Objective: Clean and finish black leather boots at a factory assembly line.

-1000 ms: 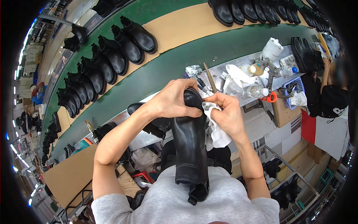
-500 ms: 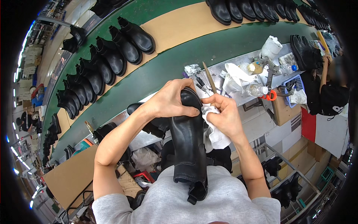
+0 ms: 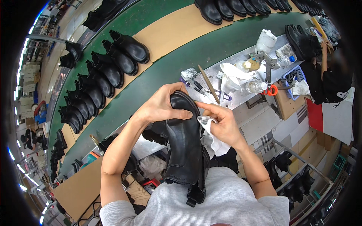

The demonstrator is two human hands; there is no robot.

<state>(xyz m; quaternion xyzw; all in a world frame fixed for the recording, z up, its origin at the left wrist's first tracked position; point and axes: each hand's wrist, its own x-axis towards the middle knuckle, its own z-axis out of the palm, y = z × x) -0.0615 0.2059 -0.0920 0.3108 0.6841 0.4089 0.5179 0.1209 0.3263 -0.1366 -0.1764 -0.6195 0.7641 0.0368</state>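
Observation:
A black ankle boot (image 3: 183, 145) lies lengthwise in front of my chest, its toe away from me and its shaft against my grey shirt. My left hand (image 3: 160, 107) is closed round the toe from the left, the thumb pressed across the upper. A white cloth (image 3: 215, 145) with dark stains hangs from my right hand (image 3: 223, 124), gripped by the thumb and curled fingers. The right index finger stretches out to the sole edge beside the toe, its tip touching there. Behind my left wrist, another black boot (image 3: 154, 136) is partly hidden.
Rows of black boots (image 3: 107, 69) stand on cardboard along a green bench (image 3: 181, 62). On the metal ledge lie a pointed wooden stick (image 3: 208, 83), brushes, plastic bottles (image 3: 256, 87) and orange-handled scissors (image 3: 270, 90). A blue basket (image 3: 298, 81) and another person (image 3: 335, 81) are at right.
The boot has tilted slightly, with more of its side strap showing. My right index finger has straightened along the sole edge, and the cloth hangs a little differently. The whole view has shifted slightly.

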